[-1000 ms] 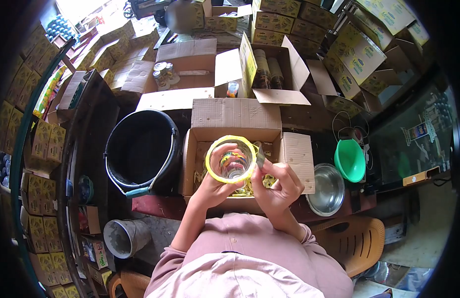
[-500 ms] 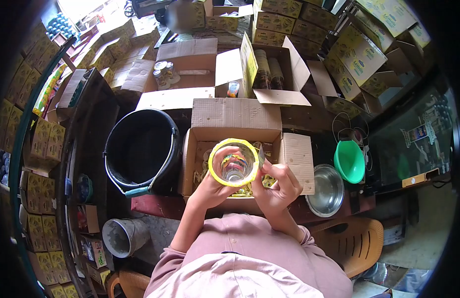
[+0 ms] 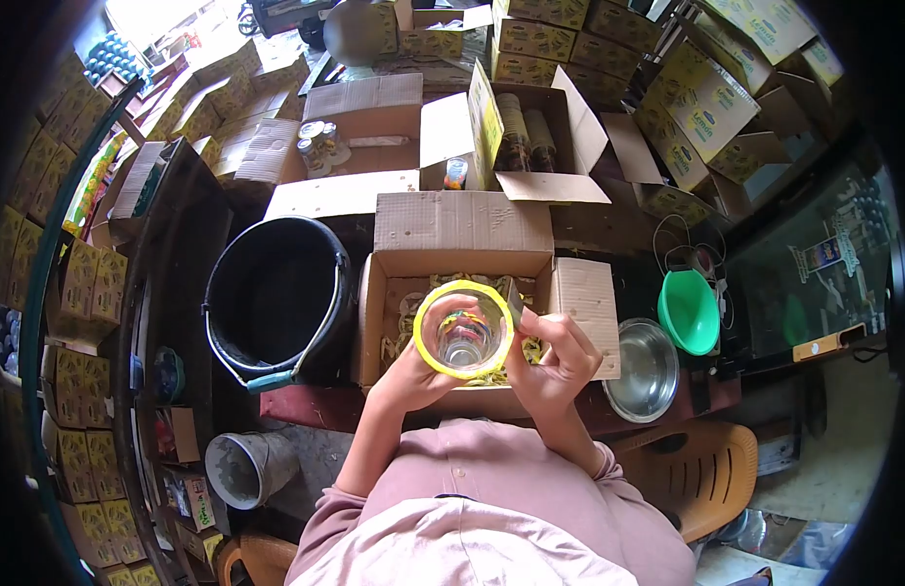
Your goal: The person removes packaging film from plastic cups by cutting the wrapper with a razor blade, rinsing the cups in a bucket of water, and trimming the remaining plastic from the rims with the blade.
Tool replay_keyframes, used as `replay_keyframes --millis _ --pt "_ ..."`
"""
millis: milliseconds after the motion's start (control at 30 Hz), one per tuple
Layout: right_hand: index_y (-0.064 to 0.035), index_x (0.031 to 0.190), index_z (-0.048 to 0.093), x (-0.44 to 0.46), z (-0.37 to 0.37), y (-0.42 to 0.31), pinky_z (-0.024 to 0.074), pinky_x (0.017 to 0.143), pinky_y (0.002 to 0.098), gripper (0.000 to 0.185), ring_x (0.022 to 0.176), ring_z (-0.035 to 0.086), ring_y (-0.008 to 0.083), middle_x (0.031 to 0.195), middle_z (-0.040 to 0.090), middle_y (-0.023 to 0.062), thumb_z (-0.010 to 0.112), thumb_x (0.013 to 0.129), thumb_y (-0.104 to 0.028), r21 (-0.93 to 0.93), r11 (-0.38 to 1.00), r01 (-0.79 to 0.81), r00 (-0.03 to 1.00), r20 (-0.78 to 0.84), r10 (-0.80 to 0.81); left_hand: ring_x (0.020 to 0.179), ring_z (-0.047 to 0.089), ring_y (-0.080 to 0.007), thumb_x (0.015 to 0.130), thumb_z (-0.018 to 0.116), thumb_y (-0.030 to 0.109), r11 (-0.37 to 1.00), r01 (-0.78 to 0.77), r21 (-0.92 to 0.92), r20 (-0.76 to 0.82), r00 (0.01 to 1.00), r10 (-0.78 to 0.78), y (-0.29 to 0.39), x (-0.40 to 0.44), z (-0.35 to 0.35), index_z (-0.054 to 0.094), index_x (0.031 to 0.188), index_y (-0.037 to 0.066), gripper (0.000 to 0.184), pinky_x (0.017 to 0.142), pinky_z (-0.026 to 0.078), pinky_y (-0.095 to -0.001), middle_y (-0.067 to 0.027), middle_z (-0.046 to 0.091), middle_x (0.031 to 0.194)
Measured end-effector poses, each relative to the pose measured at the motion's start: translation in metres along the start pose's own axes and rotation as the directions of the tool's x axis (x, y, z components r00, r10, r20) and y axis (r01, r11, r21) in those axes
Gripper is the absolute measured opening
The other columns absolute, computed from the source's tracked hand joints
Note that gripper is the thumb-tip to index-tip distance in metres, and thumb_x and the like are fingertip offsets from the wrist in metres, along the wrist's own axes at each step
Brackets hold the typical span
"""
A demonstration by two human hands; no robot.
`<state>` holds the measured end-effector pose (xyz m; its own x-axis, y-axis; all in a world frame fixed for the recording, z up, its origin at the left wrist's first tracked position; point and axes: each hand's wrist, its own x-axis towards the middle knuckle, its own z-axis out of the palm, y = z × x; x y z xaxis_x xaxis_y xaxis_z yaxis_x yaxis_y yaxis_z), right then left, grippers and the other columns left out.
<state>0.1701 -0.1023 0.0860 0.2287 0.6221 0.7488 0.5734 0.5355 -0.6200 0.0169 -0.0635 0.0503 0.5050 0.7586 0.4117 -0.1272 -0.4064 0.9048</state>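
A clear jar (image 3: 464,354) with a bright yellow rim is held mouth-up over an open cardboard carton (image 3: 462,223). My left hand (image 3: 401,379) is wrapped round the jar from the left, its fingers partly visible through the clear wall. On the other side, my right hand (image 3: 560,363) pinches a small flat grey piece (image 3: 515,301) against the yellow rim; it looks like a blade, though its kind is unclear. Yellow scraps (image 3: 530,350) lie on the carton's floor beneath, partly hidden by the jar and hands.
Left of the carton stands a black bucket (image 3: 218,327); on the right are a metal bowl (image 3: 643,376) and a green bowl (image 3: 689,317). Behind, an open box (image 3: 359,98) holds several jars, and another box (image 3: 555,186) holds tall stacks. Chairs flank me.
The grey piece in my right hand has shifted slightly along the yellow rim. The jar has tilted or turned a little; both hands keep their hold.
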Motion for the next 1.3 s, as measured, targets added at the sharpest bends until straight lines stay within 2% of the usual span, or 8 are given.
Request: replay_keyframes --millis 200,400,500,633,733,867,1033,1300 --pt "-0.0025 0.087 0.064 0.002 -0.002 0.004 0.0478 0.052 0.0226 0.026 0.058 0.061 0.0147 0.066 0.060 0.0079 0.067 0.062 0.007 0.007 1.000 -0.013 1.000 0.020 0.013 0.109 0.045 -0.0186 0.069 0.069 0.005 0.982 0.105 -0.154 0.089 0.992 -0.092 -0.004 -0.003 -0.001 0.037 0.123 0.005 0.063 0.092 0.039 -0.0300 -0.0086 0.039 0.121" --pt "-0.0022 0.086 0.064 0.004 -0.003 0.003 0.0479 0.052 0.0221 0.025 0.058 0.061 0.0143 0.066 0.060 0.0079 0.068 0.062 0.007 0.038 0.999 -0.001 0.999 0.043 -0.001 0.108 0.046 -0.0177 0.069 0.068 0.007 0.975 0.147 -0.164 0.089 0.987 -0.134 -0.004 -0.001 -0.004 0.038 0.121 0.004 0.060 0.092 0.039 -0.0304 -0.0088 0.040 0.119" --pt "-0.0020 0.085 0.064 0.007 -0.004 0.001 0.0480 0.052 0.0220 0.024 0.058 0.061 0.0137 0.066 0.060 0.0077 0.068 0.063 0.007 0.028 1.000 -0.006 0.999 0.049 0.005 0.107 0.046 -0.0174 0.071 0.067 0.016 0.964 0.173 -0.203 0.151 0.978 -0.144 0.000 0.002 -0.003 0.037 0.121 0.003 0.060 0.092 0.039 -0.0311 -0.0091 0.040 0.118" --pt "-0.0013 0.086 0.064 0.011 0.000 0.001 0.0483 0.052 0.0220 0.023 0.058 0.061 0.0133 0.066 0.060 0.0076 0.068 0.064 0.006 0.053 0.998 -0.036 0.998 0.045 0.034 0.103 0.047 -0.0174 0.072 0.065 0.030 0.843 0.223 -0.490 0.121 0.975 -0.188 -0.004 0.001 -0.001 0.032 0.124 0.003 0.067 0.089 0.041 -0.0315 -0.0089 0.040 0.115" --pt "-0.0008 0.086 0.064 0.018 0.004 -0.004 0.0486 0.052 0.0222 0.022 0.058 0.061 0.0133 0.066 0.060 0.0079 0.067 0.065 0.006 0.065 0.995 -0.076 0.997 0.037 0.074 0.097 0.054 -0.0211 0.069 0.070 0.023 0.767 0.081 -0.637 0.024 0.996 -0.085 -0.016 0.002 0.005 0.020 0.128 0.007 0.079 0.079 0.049 -0.0338 -0.0102 0.041 0.115" --pt "0.0031 0.085 0.063 0.022 0.007 -0.004 0.0465 0.056 0.0195 0.020 0.061 0.058 0.0090 0.070 0.059 0.0058 0.065 0.066 0.009 0.159 0.974 -0.164 0.986 0.036 0.160 0.100 0.053 -0.0232 0.074 0.068 0.017 0.663 0.088 -0.743 -0.015 0.989 -0.148 -0.009 0.005 0.010 0.022 0.122 0.011 0.067 0.075 0.052 -0.0329 -0.0103 0.041 0.112" --pt "0.0027 0.086 0.062 0.022 0.005 -0.011 0.0470 0.056 0.0193 0.021 0.062 0.058 0.0087 0.070 0.059 0.0051 0.066 0.066 0.009 0.152 0.979 -0.138 0.990 0.030 0.135 0.096 0.049 -0.0155 0.078 0.064 0.017 0.772 0.076 -0.632 -0.103 0.978 -0.181 -0.014 0.002 0.009 0.024 0.122 0.010 0.060 0.082 0.044 -0.0301 -0.0075 0.043 0.105" --pt "0.0019 0.085 0.063 0.016 0.006 -0.017 0.0481 0.052 0.0207 0.021 0.059 0.059 0.0106 0.067 0.059 0.0066 0.066 0.066 0.008 0.122 0.989 -0.080 0.997 0.006 0.079 0.102 0.046 -0.0146 0.078 0.064 0.019 0.822 0.058 -0.566 -0.147 0.974 -0.170 -0.010 -0.001 0.011 0.022 0.123 0.007 0.063 0.087 0.039 -0.0295 -0.0076 0.043 0.106"
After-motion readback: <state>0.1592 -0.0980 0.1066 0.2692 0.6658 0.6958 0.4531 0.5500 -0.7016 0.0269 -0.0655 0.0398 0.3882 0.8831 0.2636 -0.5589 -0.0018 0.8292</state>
